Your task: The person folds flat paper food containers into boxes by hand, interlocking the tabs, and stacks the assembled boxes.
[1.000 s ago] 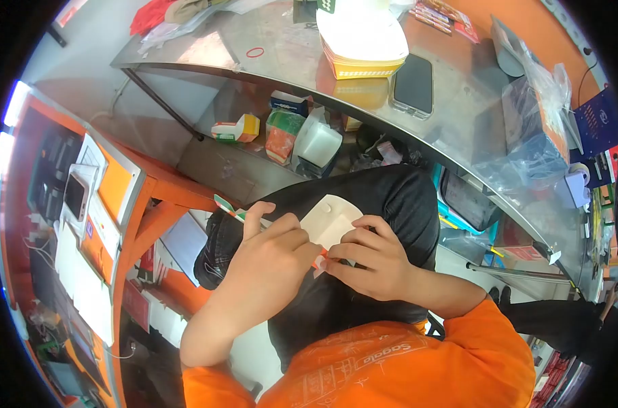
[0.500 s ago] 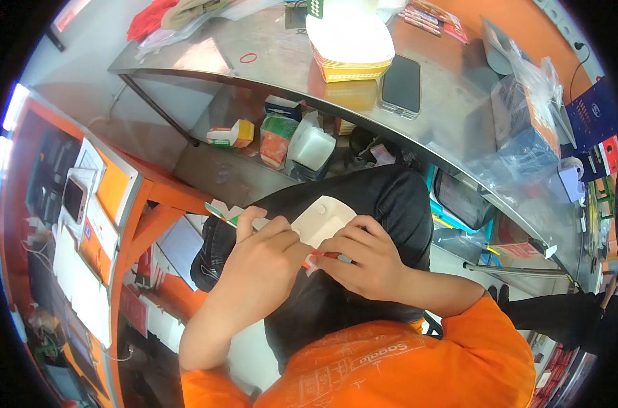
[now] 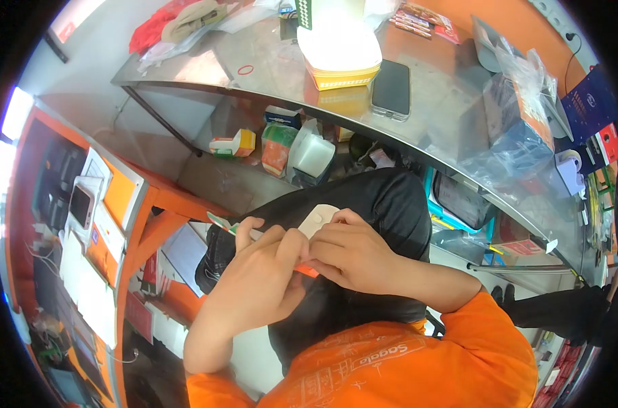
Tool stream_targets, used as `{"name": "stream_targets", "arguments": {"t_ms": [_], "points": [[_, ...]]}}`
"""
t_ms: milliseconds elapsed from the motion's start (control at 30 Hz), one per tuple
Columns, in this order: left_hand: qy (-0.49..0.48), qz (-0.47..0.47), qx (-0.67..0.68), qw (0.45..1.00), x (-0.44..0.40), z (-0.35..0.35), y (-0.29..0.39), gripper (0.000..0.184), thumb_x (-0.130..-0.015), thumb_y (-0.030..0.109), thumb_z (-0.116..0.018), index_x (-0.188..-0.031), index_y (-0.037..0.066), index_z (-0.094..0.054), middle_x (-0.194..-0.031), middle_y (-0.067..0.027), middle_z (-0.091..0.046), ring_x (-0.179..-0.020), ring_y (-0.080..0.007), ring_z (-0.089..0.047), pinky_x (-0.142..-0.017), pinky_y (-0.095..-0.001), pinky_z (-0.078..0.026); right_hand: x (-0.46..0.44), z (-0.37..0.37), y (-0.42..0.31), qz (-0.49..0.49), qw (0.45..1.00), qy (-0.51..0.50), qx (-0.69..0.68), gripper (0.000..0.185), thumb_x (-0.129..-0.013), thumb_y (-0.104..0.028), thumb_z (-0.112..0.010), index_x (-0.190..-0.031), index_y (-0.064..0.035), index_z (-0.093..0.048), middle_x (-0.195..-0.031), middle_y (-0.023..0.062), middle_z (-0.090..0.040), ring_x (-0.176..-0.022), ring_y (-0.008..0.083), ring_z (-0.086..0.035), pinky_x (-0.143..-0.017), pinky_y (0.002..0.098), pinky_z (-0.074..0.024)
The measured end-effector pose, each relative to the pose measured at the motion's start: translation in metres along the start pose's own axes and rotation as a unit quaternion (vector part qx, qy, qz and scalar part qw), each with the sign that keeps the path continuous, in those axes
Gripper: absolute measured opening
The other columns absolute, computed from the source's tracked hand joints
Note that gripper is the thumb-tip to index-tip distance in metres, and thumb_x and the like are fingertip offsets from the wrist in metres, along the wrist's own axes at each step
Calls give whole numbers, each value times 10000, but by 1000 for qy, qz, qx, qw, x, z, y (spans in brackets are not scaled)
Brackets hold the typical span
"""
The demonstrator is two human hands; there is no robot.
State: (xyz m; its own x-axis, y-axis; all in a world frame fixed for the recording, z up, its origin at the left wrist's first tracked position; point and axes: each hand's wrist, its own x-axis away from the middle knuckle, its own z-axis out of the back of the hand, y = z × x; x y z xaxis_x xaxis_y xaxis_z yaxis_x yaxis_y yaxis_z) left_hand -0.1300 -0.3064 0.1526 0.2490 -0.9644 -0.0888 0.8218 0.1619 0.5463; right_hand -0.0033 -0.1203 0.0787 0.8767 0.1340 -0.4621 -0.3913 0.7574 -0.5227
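Note:
Over my lap, a small paper food box (image 3: 315, 221), cream inside with green and orange on its outer side, sits between my two hands. My left hand (image 3: 265, 272) grips its near left side with curled fingers, and the forefinger and thumb meet at the edge. From the other side my right hand (image 3: 353, 251) pinches the box, its fingers bent over the rim and covering much of the inside. The fingertips of both hands come together at the near edge. An open flap (image 3: 222, 223) sticks out beyond my left fingers.
On the metal table (image 3: 254, 95) ahead stand a stack of yellow paper trays (image 3: 343, 58) and a black phone (image 3: 392, 88). Used cartons (image 3: 279, 146) lie below it. An orange shelf unit (image 3: 129, 265) is close on the left. Another person's leg (image 3: 553, 316) shows at right.
My hands have drawn closer together, and my right hand now covers more of the box. The near edge seems folded inward under my fingertips. The view has shifted slightly.

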Motion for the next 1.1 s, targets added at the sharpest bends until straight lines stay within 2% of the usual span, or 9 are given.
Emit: {"name": "stream_targets", "arguments": {"t_ms": [67, 167, 233, 300, 367, 467, 833, 933, 1100], "points": [[24, 34, -10, 999, 2, -4, 3, 331, -805, 31, -809, -1064, 92, -612, -855, -11, -668, -928, -255, -666, -1102, -564, -312, 0, -3, 1, -25, 1000, -6, -8, 270, -883, -161, -796, -1137, -109, -720, -1067, 32, -712, -1034, 242, -676, -997, 427, -474], [29, 32, -46, 998, 8, -14, -3, 294, -807, 53, -826, -1053, 97, -671, -843, -3, -668, -925, -250, -654, -1100, -572, -306, -15, 41, -3, -19, 994, 108, 13, 374, -839, -196, -865, -1168, -102, -714, -1082, 70, -709, -1054, 280, -678, -1004, 425, -486], [25, 23, -63, 997, 10, -18, -7, 256, -810, 64, -834, -1030, 104, -709, -839, 0, -668, -924, -244, -648, -1099, -570, -306, -19, 97, -24, -23, 962, 252, -99, 505, -756, -211, -938, -1185, -80, -707, -1192, 132, -690, -1132, 305, -657, -1012, 429, -495], [9, 17, -68, 997, 17, -20, -8, 213, -814, 70, -836, -1000, 112, -742, -838, 3, -667, -924, -234, -643, -1098, -565, -307, -18, 141, -44, 42, 950, 298, -87, 528, -761, -219, -936, -1207, -75, -693, -1209, 133, -682, -1145, 301, -651, -1018, 428, -492], [5, 20, -61, 998, 17, -23, -7, 192, -817, 75, -836, -979, 111, -739, -834, 2, -663, -924, -233, -643, -1098, -562, -308, -16, 170, -53, 118, 953, 278, -32, 551, -765, -227, -934, -1228, -71, -678, -1226, 134, -675, -1157, 297, -644, -1025, 426, -489], [-7, 24, -57, 998, 21, -24, -4, 184, -819, 77, -835, -971, 110, -735, -828, 3, -657, -924, -232, -644, -1097, -561, -308, -17, 182, -54, 151, 961, 233, 17, 586, -773, -239, -931, -1260, -64, -657, -1251, 135, -663, -1176, 291, -635, -1034, 423, -485], [-3, 40, -68, 997, 23, -23, -3, 172, -801, 133, -851, -927, 118, -735, -829, 12, -655, -931, -233, -650, -1086, -561, -311, 22, 180, -39, 147, 965, 190, 106, 715, -799, -282, -920, -1378, -39, -578, -1344, 140, -619, -1244, 269, -600, -1069, 414, -469], [15, 23, -73, 997, 23, -27, 1, 163, -806, 128, -842, -923, 115, -729, -872, -6, -656, -951, -231, -649, -1079, -551, -315, 17, 178, -38, 151, 969, 157, 117, 750, -806, -294, -917, -1410, -32, -557, -1369, 142, -607, -1263, 263, -590, -1079, 411, -465], [28, -15, -119, 992, 30, -29, 5, 133, -823, 117, -807, -930, 146, -734, -894, 17, -664, -982, -191, -667, -1111, -549, -286, -1, 178, -43, 211, 960, 106, 153, 809, -818, -313, -912, -1463, -21, -521, -1411, 144, -588, -1294, 254, -574, -1094, 407, -457]]}}
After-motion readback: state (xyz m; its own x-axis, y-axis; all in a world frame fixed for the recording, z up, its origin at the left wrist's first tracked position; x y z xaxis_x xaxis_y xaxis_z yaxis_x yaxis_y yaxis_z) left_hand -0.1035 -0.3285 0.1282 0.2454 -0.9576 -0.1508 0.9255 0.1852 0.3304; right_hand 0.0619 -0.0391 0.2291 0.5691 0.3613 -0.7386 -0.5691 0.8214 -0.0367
